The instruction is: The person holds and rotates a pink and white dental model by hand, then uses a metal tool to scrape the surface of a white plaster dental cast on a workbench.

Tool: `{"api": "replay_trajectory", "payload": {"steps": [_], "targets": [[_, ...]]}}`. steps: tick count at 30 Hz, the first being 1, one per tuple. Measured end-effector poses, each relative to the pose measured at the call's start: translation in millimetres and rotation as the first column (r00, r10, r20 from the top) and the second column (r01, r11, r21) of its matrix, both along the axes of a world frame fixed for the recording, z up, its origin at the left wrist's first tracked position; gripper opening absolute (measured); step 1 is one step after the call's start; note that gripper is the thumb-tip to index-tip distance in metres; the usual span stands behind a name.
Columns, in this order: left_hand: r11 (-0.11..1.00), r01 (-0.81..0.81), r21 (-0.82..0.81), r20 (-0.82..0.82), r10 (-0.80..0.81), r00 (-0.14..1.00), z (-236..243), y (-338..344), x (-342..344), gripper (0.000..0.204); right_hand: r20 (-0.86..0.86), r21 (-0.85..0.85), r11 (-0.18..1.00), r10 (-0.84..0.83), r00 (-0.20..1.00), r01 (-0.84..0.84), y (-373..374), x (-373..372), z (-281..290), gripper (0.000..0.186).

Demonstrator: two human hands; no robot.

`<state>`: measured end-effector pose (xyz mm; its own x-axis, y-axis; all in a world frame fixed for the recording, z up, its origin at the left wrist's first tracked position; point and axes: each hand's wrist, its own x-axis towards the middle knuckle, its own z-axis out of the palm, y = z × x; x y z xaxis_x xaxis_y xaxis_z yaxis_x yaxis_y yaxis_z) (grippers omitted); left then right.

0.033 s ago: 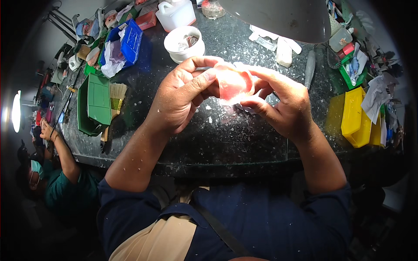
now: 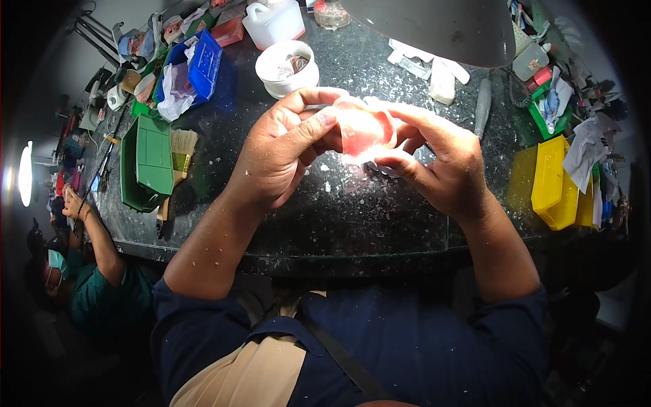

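Note:
A thin, curved pink denture base point(image 2: 364, 132) is held up over the bench under bright light, and glare washes out part of its surface. My left hand point(image 2: 277, 148) grips its left edge, with the thumb on top and the fingers behind. At the other edge, my right hand point(image 2: 444, 157) is closed round the piece, its index finger along the top and its thumb below. The fingers behind the piece are partly hidden. Pale specks dot both hands and forearms.
White shavings litter the dark bench point(image 2: 339, 227). Ahead stand a white round pot point(image 2: 287, 87) and a jug point(image 2: 274, 24); a lamp shade point(image 2: 441, 30) overhangs. Green bin point(image 2: 154, 159) and brush point(image 2: 182, 146) lie left, yellow bin point(image 2: 550, 183) right. A co-worker point(image 2: 102, 285) sits far left.

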<state>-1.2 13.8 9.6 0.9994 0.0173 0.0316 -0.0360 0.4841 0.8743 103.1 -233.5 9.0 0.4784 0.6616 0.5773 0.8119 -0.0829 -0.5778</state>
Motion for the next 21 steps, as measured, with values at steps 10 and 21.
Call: {"api": "replay_trajectory", "payload": {"steps": [10, 21], "targets": [[0.997, 0.069, 0.027, -0.013, -0.069, 0.998, -0.6, 4.8, -0.6, 0.039, 0.054, 0.010, 1.000, -0.002, 0.999, 0.001, -2.3, 0.9, -0.2, 0.057], [0.996, 0.081, 0.047, -0.014, -0.081, 0.997, 2.5, 3.3, -2.8, 0.043, 0.062, 0.034, 0.999, -0.010, 0.998, 0.008, -2.8, 1.0, -0.5, 0.056]]}}
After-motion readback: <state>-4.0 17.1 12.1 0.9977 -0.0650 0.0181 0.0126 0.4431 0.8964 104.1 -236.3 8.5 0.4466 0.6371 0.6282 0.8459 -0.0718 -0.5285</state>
